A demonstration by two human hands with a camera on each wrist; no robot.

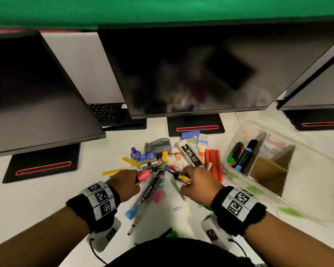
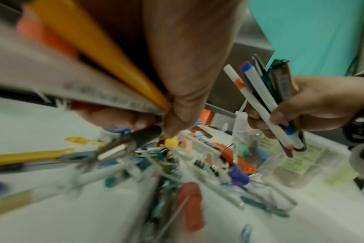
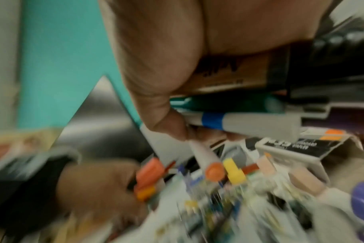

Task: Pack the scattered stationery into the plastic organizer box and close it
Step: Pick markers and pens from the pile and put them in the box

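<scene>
While both hands work the pile:
Organizer box: clear plastic organizer box (image 1: 289, 151) at right of the head view, lid open, brown dividers; two highlighters (image 1: 241, 155) stand in its left compartment.
Stationery: loose stationery pile (image 1: 158, 166) at centre on the white desk (image 1: 37, 199), left of the box.
Left hand: left hand (image 1: 123, 185) grips a pink-capped marker (image 1: 143, 175) with an orange pen and a ruler.
Right hand: right hand (image 1: 198, 183) clutches a bundle of pens (image 2: 266, 105).
Hard to see: both wrist views blur heavily; pen count in the bundle unclear.
Count: three dark monitors (image 1: 191, 70) behind; two hands.
</scene>
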